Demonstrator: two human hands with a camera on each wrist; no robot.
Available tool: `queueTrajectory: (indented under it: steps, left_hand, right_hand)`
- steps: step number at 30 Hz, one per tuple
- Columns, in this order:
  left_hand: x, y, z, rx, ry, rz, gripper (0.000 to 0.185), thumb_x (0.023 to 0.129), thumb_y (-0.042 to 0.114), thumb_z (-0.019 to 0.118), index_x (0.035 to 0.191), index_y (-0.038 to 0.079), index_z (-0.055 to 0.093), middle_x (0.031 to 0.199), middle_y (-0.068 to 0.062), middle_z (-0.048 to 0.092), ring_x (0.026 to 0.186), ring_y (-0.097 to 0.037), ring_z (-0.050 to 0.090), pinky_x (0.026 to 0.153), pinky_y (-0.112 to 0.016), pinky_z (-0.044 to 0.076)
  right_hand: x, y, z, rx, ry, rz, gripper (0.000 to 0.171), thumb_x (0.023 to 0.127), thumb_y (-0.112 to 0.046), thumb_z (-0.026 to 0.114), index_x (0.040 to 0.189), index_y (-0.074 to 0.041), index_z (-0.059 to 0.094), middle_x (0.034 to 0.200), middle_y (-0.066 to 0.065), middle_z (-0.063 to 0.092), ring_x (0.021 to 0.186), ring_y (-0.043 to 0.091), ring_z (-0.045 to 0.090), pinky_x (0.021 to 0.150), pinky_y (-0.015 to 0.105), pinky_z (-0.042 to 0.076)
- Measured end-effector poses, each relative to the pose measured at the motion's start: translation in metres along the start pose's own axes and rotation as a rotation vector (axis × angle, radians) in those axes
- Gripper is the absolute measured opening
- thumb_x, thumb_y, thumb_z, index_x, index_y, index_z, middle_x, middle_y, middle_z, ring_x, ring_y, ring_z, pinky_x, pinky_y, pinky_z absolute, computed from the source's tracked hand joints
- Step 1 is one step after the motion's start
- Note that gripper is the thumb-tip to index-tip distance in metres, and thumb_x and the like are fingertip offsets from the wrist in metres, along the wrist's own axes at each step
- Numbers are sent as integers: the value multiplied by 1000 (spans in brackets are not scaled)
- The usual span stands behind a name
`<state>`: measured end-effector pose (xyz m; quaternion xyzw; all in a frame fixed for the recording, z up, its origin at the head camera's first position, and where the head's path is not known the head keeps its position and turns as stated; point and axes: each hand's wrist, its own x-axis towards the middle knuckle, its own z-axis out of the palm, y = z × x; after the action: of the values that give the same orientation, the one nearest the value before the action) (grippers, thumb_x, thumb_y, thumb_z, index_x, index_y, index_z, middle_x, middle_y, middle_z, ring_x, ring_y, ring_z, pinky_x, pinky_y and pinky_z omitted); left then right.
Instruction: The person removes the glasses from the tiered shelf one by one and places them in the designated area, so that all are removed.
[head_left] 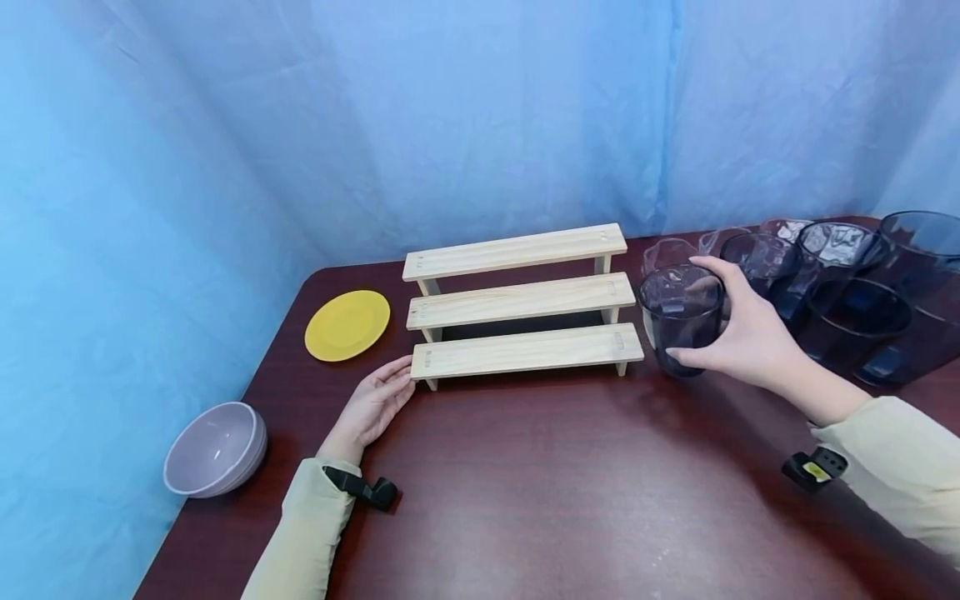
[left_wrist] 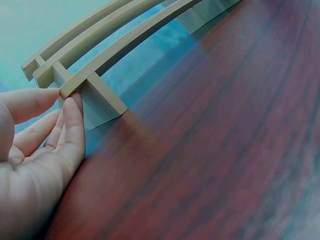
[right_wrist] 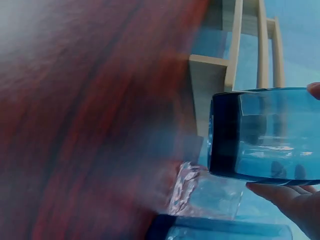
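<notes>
A three-tier wooden shelf rack (head_left: 525,352) stands on the dark red table. At the left end of its lowest board, my left hand (head_left: 378,402) pinches the corner between thumb and fingertips, as the left wrist view (left_wrist: 45,145) also shows. My right hand (head_left: 753,333) grips a dark tinted glass (head_left: 678,321) around its side, upright, just right of the rack. In the right wrist view that glass (right_wrist: 265,135) appears lifted off the tabletop, its thick base towards the table.
Several more tinted glasses (head_left: 855,321) and some clear ones (head_left: 667,252) crowd the right side, close to my right hand. A yellow plate (head_left: 347,325) lies left of the rack. Pale purple bowls (head_left: 217,450), seemingly stacked, sit at the left table edge. Blue curtains (head_left: 480,125) hang behind.
</notes>
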<state>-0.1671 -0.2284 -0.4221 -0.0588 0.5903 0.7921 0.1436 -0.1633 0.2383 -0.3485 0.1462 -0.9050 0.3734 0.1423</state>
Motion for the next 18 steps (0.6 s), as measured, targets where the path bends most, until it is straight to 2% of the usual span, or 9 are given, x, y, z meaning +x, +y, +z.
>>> queueTrajectory:
  steps: [3, 8, 11, 18]
  left_hand:
    - [-1, -1, 0, -6, 0, 2, 53, 97, -7, 40, 147, -7, 20, 107, 8, 61, 93, -1, 60, 84, -15, 49]
    - [-1, -2, 1, -2, 11, 0, 53, 96, -8, 39, 146, -7, 22, 106, 7, 60, 92, -2, 60, 83, -15, 49]
    - [-1, -1, 1, -1, 10, -11, 53, 96, -8, 40, 147, -7, 21, 106, 7, 60, 92, -2, 60, 84, -15, 49]
    - [1, 0, 1, -1, 24, -29, 52, 97, -7, 39, 147, -4, 24, 105, 6, 61, 93, -2, 59, 85, -15, 49]
  right_hand:
    - [-3, 3, -1, -36, -27, 39, 108, 57, -11, 89, 145, -18, 28, 112, 16, 55, 72, 9, 51, 60, 24, 39]
    - [-7, 8, -2, -57, -90, 95, 111, 57, -15, 90, 148, -18, 25, 117, 24, 52, 92, 39, 54, 71, 51, 42]
    - [-9, 11, -3, -56, -119, 104, 114, 57, -17, 90, 148, -17, 23, 123, 26, 49, 101, 44, 52, 77, 59, 41]
    - [-10, 18, -7, -68, -98, 116, 116, 55, -19, 91, 149, -18, 23, 130, 29, 44, 104, 47, 49, 78, 61, 40]
